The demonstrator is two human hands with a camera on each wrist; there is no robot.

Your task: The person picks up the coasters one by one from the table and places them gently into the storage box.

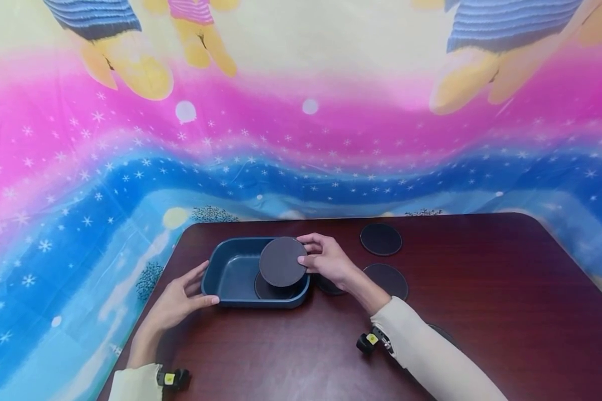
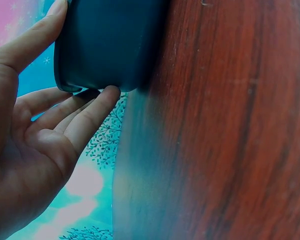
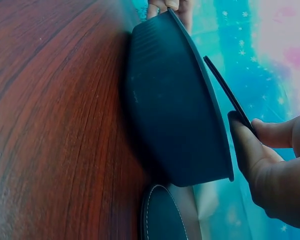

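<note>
Closest in, a sleeve-side disc (image 1: 441, 332) is mostly covered by the right sleeve (image 1: 443, 356), so just its edge can be seen. Then there's the left hand (image 1: 176, 301), fingers spread and laid against the left end of the blue tray (image 1: 256, 304), thumb at the near rim, nothing really curled. The tray is set on the brown table (image 1: 281, 356), long axis running left to right. The held disc (image 1: 283, 260) is pinched by its right edge between the right hand's (image 1: 331, 262) thumb and fingers, so it's stuck out left of the fingertips, above the tray's right end, tilted and clear of the floor. It's round, so no long axis there. The right hand is obviously the nearer one, forearm angled in from the lower right. Below it, an inner disc (image 1: 267, 289) is lying in the tray. A half-hidden disc (image 1: 327, 285) is parked just right of the tray, and two loose discs (image 1: 387, 280) are left farther right. Behind it all, a cartoon backdrop (image 1: 301, 133) is hung.
</note>
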